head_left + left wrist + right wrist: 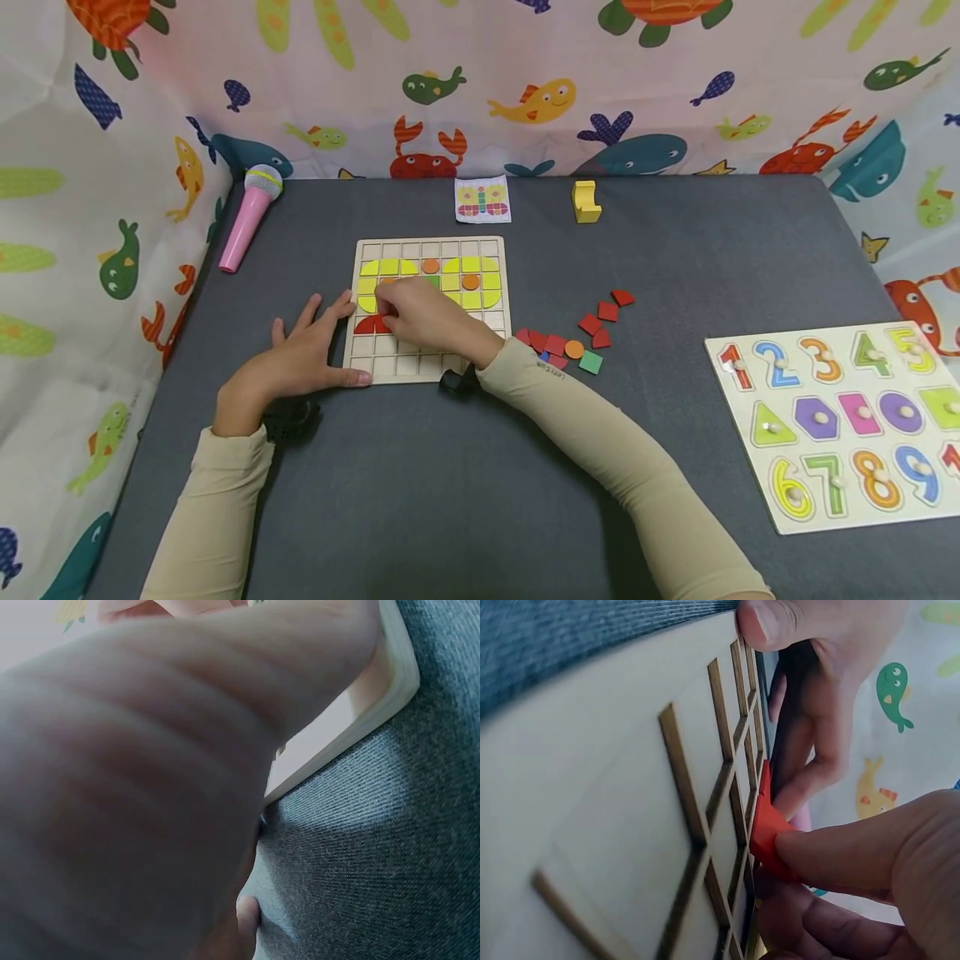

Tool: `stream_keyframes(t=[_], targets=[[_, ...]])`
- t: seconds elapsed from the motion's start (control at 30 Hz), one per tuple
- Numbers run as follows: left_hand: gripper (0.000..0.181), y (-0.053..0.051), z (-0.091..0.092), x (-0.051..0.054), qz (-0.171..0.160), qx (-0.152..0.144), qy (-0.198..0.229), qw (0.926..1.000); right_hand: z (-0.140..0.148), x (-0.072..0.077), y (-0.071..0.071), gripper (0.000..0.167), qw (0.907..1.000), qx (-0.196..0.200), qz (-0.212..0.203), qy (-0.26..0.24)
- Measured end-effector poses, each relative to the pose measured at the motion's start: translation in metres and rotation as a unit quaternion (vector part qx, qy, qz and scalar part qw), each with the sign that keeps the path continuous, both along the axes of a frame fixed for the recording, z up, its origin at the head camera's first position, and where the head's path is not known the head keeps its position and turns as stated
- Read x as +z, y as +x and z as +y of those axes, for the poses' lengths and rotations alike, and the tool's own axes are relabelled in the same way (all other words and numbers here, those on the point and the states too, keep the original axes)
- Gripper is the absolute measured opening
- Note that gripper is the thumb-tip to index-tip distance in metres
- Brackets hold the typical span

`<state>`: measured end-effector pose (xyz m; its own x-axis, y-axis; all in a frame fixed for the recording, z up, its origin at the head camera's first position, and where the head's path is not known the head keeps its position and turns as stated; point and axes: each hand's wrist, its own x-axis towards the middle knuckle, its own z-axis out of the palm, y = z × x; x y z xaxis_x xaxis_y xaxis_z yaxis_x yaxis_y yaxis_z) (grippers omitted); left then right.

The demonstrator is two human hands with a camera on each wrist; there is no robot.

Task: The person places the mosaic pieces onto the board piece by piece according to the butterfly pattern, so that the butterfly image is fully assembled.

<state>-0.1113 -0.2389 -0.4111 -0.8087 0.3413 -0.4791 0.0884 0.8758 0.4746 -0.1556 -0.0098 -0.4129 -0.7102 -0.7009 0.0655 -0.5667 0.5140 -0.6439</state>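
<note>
A wooden grid board (386,367) lies on the dark table, with yellow, orange, green and red tiles set in its squares. My left hand (296,358) is spread at the board's left side, its thumb along the lower left corner and fingertips near the left edge. With thumb and fingers, my right hand (438,317) pinches a red tile (769,836) down at the grid, beside a red tile (363,326) at the left. The right hand hides part of the board's middle. In the left wrist view, the left hand covers much of the picture.
Loose red tiles (590,323), an orange disc (573,349) and a green square (591,362) lie right of the board. Behind it are a butterfly pattern card (482,200) and a yellow block (587,202). A pink microphone (247,225) lies back left; a number puzzle (765,492) lies right.
</note>
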Motion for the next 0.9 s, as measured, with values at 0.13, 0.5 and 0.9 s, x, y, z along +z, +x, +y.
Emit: stream_keyframes(t=[0.13, 0.5, 0.9], targets=[[0.128, 0.000, 0.000, 0.000, -0.004, -0.001, 0.004, 1.0000, 0.000, -0.003, 0.001, 0.014, 0.9999, 0.003, 0.011, 0.002], [0.127, 0.001, 0.000, -0.002, -0.003, -0.001, 0.004, 1.0000, -0.004, -0.001, 0.004, 0.014, 0.9987, 0.004, 0.026, 0.044], [0.127, 0.001, 0.001, -0.001, -0.002, 0.005, 0.001, 1.0000, 0.066, 0.011, 0.009, 0.010, 0.9996, -0.014, -0.023, -0.009]])
